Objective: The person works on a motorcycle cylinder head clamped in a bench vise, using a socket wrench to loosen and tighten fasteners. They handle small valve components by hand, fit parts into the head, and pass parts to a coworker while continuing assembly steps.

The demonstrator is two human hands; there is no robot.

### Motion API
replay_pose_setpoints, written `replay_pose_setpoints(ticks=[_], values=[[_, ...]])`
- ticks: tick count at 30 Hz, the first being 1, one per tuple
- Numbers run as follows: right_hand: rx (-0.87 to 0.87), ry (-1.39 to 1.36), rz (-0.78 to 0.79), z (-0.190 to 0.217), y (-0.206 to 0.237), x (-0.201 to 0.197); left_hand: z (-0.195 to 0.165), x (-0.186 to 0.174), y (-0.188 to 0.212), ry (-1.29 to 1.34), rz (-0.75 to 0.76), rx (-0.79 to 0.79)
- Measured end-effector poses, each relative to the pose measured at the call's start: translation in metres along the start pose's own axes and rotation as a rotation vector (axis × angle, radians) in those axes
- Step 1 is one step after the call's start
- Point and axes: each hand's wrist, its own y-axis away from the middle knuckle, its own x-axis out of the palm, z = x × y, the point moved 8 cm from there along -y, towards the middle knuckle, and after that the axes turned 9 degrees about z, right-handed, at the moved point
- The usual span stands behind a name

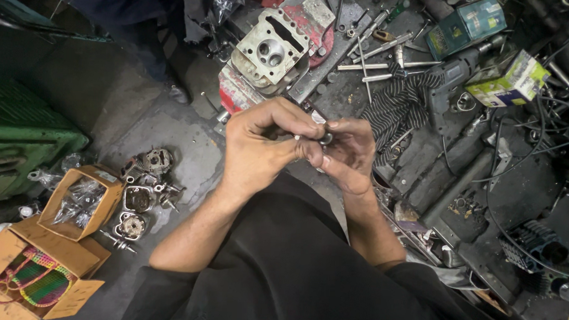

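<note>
1. A small metal part point(324, 139) is pinched between both hands, held in the air just below the cylinder head point(271, 49) that sits clamped on the red vice point(239, 94)
2. The left hand point(259, 146) is seen curled tight, thumb and forefinger closed on the small part from the left
3. The right hand point(350, 153) is cupped against it from the other side, fingertips pressed on the same piece; how much of the part is gripped by each hand cannot be told, as most of it is hidden by the fingers
4. To the right of the cylinder head, a row of long steel tools point(378, 58) is laid out on the dark bench, with a striped rag point(399, 104) draped just below them
5. Further right of the cylinder head, an electric drill point(451, 81) is lying beside the rag, and two small cartons, one green point(466, 24), one white and yellow point(508, 80), are set near it
6. Well down and left of the cylinder head, on the concrete floor, greasy engine parts point(139, 195) are grouped beside an open cardboard box point(81, 199) holding plastic bags
7. Above and left of the cylinder head, another person's dark trouser leg point(143, 19) is glimpsed
</note>
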Motion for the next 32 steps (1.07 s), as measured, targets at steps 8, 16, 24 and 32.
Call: replay_pose_setpoints(ticks=[8, 16, 24, 32], values=[[-0.015, 0.016, -0.007, -0.005, 0.001, -0.001, 0.001, -0.009, 0.002, -0.17, -0.045, 0.044], [0.007, 0.033, -0.008, -0.007, 0.0, -0.001, -0.001, -0.008, 0.0, -0.189, -0.04, 0.056], [0.042, 0.018, -0.031, -0.008, 0.001, -0.005, 0.005, -0.004, 0.0, -0.102, -0.009, 0.039], [0.043, 0.053, -0.023, -0.008, 0.002, -0.005, 0.009, -0.002, 0.003, -0.099, 0.041, 0.057]])
